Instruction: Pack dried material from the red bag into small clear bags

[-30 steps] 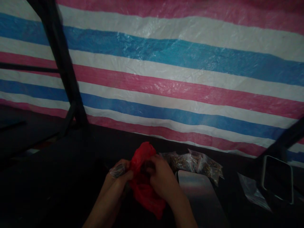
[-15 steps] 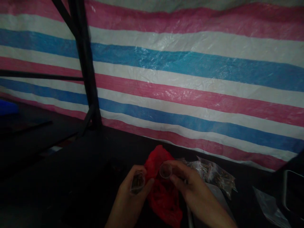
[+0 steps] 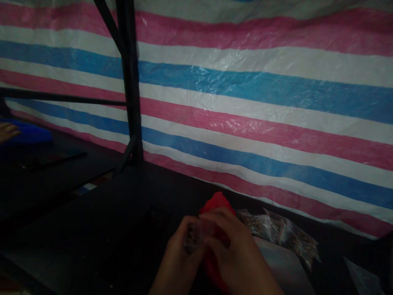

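Note:
My left hand grips a small clear plastic container with dark bits inside. My right hand is pressed against the container's right end, where a clear cap sits between its fingers. Both hands meet low in the view, over a dark table. A red plastic bag lies right behind and under the hands, mostly hidden by them.
Several small clear bags of brownish pieces lie right of the red bag. A grey metal plate sits below them. A striped tarp hangs behind. A black post stands at left. Another person's hand rests on something blue at far left.
My hands were apart with the container in the left and the cap in the right; now they have come together, cap against container. The view has shifted left.

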`<state>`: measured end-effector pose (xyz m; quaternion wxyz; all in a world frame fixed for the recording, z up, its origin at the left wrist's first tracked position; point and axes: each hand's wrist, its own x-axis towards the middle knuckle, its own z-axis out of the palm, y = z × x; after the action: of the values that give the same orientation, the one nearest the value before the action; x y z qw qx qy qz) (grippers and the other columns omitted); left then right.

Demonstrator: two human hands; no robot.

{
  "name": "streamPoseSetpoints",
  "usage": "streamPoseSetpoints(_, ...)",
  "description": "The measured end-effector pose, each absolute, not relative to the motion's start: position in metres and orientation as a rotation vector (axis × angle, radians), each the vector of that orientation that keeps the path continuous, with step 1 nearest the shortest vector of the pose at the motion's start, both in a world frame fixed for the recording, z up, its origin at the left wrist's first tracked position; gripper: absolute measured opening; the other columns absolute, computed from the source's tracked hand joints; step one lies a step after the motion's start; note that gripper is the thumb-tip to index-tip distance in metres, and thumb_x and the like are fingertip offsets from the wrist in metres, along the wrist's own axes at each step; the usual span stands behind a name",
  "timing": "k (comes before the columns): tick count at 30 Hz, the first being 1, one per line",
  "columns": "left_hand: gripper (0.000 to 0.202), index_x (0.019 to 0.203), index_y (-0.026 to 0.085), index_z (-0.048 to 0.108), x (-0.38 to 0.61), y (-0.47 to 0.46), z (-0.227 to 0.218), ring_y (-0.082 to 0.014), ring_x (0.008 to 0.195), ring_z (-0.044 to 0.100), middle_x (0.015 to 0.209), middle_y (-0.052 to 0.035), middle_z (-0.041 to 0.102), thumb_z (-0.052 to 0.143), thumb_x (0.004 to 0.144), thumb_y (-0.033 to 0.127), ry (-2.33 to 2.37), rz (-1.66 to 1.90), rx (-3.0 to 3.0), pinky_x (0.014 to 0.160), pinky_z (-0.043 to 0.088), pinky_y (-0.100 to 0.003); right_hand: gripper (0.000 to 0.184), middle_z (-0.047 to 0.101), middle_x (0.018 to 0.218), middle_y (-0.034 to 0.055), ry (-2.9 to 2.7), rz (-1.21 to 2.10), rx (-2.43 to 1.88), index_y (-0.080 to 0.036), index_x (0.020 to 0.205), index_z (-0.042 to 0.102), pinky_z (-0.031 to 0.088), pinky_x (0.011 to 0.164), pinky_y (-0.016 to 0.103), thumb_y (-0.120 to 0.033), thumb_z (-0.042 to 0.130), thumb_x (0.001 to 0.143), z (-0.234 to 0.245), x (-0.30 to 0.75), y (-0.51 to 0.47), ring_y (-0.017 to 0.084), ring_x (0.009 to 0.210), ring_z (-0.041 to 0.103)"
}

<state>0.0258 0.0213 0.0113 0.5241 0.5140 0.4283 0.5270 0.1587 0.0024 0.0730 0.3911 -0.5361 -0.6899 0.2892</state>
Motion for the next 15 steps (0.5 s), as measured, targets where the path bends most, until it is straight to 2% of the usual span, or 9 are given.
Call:
streamPoseSetpoints(7, 0.026, 0.094, 0.024, 0.063, 0.019, 0.024, -0.002, -0.0163, 0.077, 0.061, 0.087, 0.002, 0.066, 0.072, 0.084, 0.046, 1.089, 1.217, 1.292, 0.072, 0.052, -0.026, 0.031, 0.079, 0.115, 0.0055, -1.529, 0.656, -1.522, -0.027, 0.108, 0.079, 0.053, 0.102, 0.044, -0.018, 0.062, 0.083, 0.052, 0.195, 0.003, 0.028, 0.108, 0.073)
streamPoseSetpoints(11, 0.029, 0.087, 0.023, 0.063, 0.017, 0.025, 0.004, -0.0168, 0.073, 0.062, 0.078, 0.0027, 0.064, 0.075, 0.078, 0.048, 1.111, 1.221, 1.27, 0.068, 0.052, -0.026, 0.037, 0.079, 0.119, 0.0075, -1.587, 0.654, -1.585, -0.025, 0.114, 0.079, 0.051, 0.104, 0.044, -0.017, 0.066, 0.08, 0.037, 0.201, 0.006, 0.03, 0.113, 0.072)
streamPoseSetpoints(15, 0.032, 0.084, 0.023, 0.065, 0.013, 0.028, 0.004, -0.0147, 0.067, 0.059, 0.074, 0.0042, 0.063, 0.078, 0.074, 0.051, 1.151, 1.249, 1.235, 0.062, 0.051, -0.023, 0.023, 0.076, 0.115, 0.0107, -1.604, 0.483, -1.677, -0.021, 0.104, 0.078, 0.05, 0.103, 0.042, -0.02, 0.06, 0.089, 0.039, 0.199, 0.008, 0.03, 0.112, 0.07)
